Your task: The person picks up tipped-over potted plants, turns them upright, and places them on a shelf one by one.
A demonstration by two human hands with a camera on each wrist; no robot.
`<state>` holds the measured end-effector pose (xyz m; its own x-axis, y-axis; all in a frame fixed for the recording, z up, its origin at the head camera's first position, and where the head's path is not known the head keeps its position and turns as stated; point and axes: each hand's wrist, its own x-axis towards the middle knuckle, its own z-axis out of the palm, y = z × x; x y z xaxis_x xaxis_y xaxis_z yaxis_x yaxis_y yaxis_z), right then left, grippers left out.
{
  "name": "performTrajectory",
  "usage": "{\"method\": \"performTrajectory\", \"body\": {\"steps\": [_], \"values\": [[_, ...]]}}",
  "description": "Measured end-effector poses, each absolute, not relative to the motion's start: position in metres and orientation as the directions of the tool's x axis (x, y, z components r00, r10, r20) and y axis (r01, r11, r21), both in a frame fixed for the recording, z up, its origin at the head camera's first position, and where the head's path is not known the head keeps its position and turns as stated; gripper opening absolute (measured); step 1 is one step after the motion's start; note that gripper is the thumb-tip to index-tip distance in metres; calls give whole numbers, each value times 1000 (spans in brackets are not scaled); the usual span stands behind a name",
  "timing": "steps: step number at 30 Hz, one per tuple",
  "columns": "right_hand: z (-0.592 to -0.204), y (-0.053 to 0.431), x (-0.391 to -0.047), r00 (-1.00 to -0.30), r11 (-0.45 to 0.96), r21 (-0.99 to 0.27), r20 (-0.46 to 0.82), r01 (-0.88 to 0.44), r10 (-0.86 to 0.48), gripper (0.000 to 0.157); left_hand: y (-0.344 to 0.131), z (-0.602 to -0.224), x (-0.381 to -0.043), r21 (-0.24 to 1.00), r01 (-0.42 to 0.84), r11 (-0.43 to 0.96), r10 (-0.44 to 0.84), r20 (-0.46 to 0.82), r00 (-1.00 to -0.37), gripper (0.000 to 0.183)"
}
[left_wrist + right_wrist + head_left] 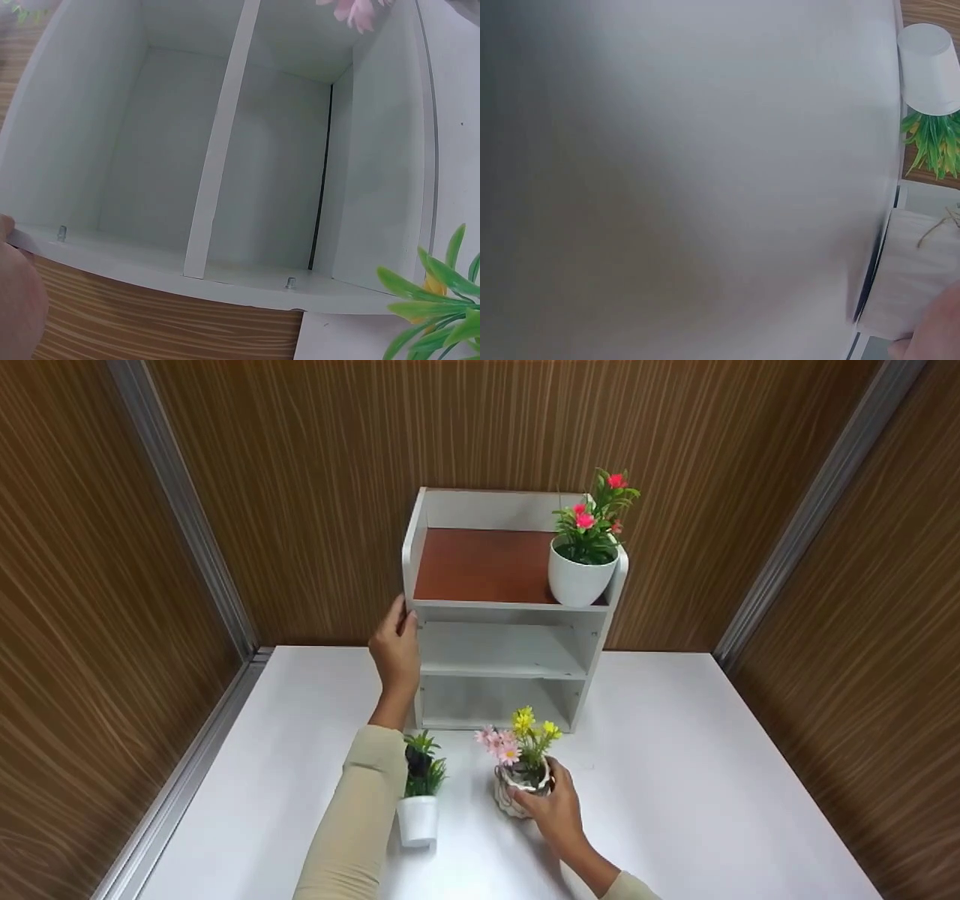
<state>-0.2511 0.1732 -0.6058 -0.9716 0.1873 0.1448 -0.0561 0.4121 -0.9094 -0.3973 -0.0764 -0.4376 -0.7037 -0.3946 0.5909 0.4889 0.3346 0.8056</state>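
A small white shelf unit [502, 675] with a brown top board stands against the back wall. My left hand [396, 652] grips its left side panel, just below the top level; the thumb's tip shows at the panel's edge in the left wrist view. My right hand [555, 810] holds a textured whitish pot [510, 799] with pink and yellow artificial flowers [517, 735], thumb on the near side and fingers round the right side. This pot is in front of the shelf unit's bottom compartment. The right wrist view shows the held pot [907, 277] at its right edge.
A white pot [581, 577] with red flowers sits on the top board's right end. Beside my left sleeve, a green plant in a small white pot [418, 821] is on the white table [675, 780]. Wood-patterned panels [315, 510] enclose the back and sides.
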Motion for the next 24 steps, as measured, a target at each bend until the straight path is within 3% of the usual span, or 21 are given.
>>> {"method": "performTrajectory", "body": {"steps": [14, 24], "values": [[-585, 168, -250, -908, 545, -834, 291, -87, 300, 81, -77, -438, -396, 811, 496, 309, -392, 584, -711, 41], [-558, 160, -250, -835, 542, -832, 381, -122, 396, 80, -77, -439, -397, 808, 487, 331, -393, 587, -708, 40]]}}
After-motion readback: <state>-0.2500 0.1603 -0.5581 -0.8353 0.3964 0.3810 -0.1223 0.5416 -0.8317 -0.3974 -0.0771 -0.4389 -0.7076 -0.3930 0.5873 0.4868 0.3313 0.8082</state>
